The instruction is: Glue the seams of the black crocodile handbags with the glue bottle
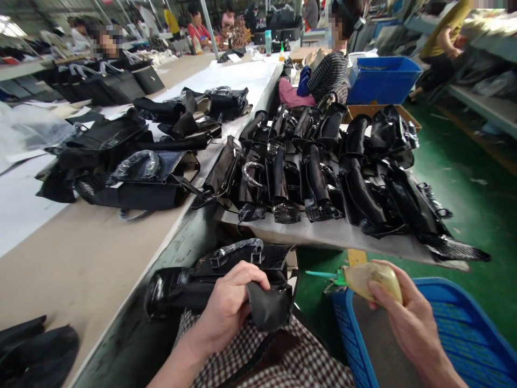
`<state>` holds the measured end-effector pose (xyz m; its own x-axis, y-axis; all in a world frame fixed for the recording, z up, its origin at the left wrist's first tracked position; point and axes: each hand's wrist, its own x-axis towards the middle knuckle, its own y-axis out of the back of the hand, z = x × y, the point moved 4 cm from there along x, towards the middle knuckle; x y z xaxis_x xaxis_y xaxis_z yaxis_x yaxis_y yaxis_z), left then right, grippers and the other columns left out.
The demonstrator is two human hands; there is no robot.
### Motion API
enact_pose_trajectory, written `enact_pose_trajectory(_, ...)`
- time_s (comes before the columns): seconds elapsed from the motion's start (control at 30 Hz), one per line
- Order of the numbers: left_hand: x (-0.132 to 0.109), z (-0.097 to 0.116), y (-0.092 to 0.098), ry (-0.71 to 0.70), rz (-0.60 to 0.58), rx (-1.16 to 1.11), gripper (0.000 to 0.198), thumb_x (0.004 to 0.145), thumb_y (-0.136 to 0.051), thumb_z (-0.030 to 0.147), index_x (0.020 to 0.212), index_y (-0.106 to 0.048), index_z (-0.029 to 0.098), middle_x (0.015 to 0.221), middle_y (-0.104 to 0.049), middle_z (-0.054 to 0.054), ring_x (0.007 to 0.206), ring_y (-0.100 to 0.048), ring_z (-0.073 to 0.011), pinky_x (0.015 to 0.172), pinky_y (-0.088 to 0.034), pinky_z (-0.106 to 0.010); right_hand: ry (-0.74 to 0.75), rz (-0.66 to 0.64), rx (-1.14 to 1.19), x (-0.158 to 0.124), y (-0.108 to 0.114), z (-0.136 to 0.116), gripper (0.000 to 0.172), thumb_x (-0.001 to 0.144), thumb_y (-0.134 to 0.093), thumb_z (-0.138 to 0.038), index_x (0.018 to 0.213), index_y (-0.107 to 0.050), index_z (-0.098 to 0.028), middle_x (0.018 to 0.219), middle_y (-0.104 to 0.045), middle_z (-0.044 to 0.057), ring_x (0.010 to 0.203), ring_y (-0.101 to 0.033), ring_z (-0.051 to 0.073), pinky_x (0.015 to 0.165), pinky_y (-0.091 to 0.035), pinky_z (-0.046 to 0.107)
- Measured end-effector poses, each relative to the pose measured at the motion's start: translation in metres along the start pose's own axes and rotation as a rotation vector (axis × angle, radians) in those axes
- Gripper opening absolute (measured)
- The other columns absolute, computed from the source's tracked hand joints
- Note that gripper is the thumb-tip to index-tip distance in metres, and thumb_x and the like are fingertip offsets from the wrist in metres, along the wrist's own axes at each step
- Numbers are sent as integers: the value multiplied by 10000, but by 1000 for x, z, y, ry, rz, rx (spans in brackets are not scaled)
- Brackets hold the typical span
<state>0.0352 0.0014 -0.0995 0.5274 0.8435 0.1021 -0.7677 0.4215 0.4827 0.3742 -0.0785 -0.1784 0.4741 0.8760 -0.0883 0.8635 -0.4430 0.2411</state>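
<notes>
A black handbag (189, 291) lies across my lap, its handle wrapped in clear plastic. My left hand (232, 302) is closed on a loose black flap (271, 307) at the bag's near side, folding it outward. In my right hand (398, 302) is a yellowish squeeze bottle of glue (374, 280), held sideways with the fingers wrapped round it. Its thin green nozzle points left towards the bag, with a gap between the tip and the flap. The fingertips of my left hand are partly hidden behind the flap.
Several black bags (278, 178) stand in rows on a low table ahead. More bags (137, 178) lie on the long worktable (133, 231) to the left. A blue plastic basket (347, 334) sits at my right. Beyond, a seated person (329, 73) is near a blue bin (382, 81).
</notes>
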Motion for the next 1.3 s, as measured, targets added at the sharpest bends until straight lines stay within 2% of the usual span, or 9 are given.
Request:
enact_pose_trajectory(0.1,6,-1,14,49,-12,-70,167,934,-517,105,905,-657,192,942,-653,-53,888,-625,-187,775,-488,-268,-77,-43,66,13,-9,-2,535,805,-842,-492,1237,-633,-256,1067,-670,54,778,-606,238,500,-556,248)
enact_pose_trajectory(0.17,8,-2,21,78,-18,-87,180,923,-504,97,886,-655,187,933,-649,-57,882,-617,-192,753,-478,-272,-63,-61,42,17,-14,-5,531,803,-843,-493,1229,-634,-255,1062,-669,50,772,-605,230,500,-550,239)
enact_pose_trajectory(0.37,14,1,27,41,-21,-71,185,901,-517,60,865,-659,174,921,-653,-63,882,-601,-195,758,-467,-275,71,-140,-57,24,-30,-4,491,858,-797,-464,1260,-603,-259,1141,-647,79,911,-630,276,592,-563,286)
enact_pose_trajectory(0.53,17,-2,27,-11,-27,-62,179,963,-511,133,868,-657,172,901,-656,-72,872,-600,-204,758,-477,-290,200,-155,-192,36,-43,-9,505,858,-775,-478,1270,-580,-259,1130,-653,86,942,-651,307,738,-574,379)
enact_pose_trajectory(0.73,17,-4,27,-53,-21,-45,175,997,-536,201,899,-676,164,936,-672,-90,885,-603,-210,797,-488,-314,358,-195,-339,45,-50,-20,464,870,-758,-478,1248,-586,-271,1135,-639,75,980,-642,317,891,-512,441)
enact_pose_trajectory(0.9,18,-2,26,-84,-12,-44,195,1007,-543,238,890,-677,159,914,-675,-93,867,-603,-208,804,-486,-324,332,-299,-333,45,-48,-18,462,896,-735,-483,1268,-565,-268,1185,-641,87,1037,-635,322,906,-511,436)
enact_pose_trajectory(1.0,19,-1,26,-81,-13,-33,221,1016,-520,244,883,-674,157,906,-676,-93,867,-602,-209,797,-485,-324,293,-329,-324,43,-46,-15,449,911,-722,-484,1273,-570,-267,1166,-649,88,998,-649,311,874,-525,430)
enact_pose_trajectory(1.2,21,-1,26,-84,-20,-20,214,1003,-543,256,873,-684,160,896,-683,-89,848,-607,-209,781,-496,-325,254,-212,-252,42,-46,-9,510,853,-769,-495,1268,-593,-257,1164,-675,88,1018,-658,322,859,-557,407)
enact_pose_trajectory(1.3,21,-2,25,-92,-17,-19,197,996,-550,232,867,-682,164,891,-678,-81,848,-605,-206,777,-493,-318,225,-219,-223,41,-48,-10,506,827,-787,-493,1238,-617,-253,1138,-695,81,1010,-667,328,855,-565,406)
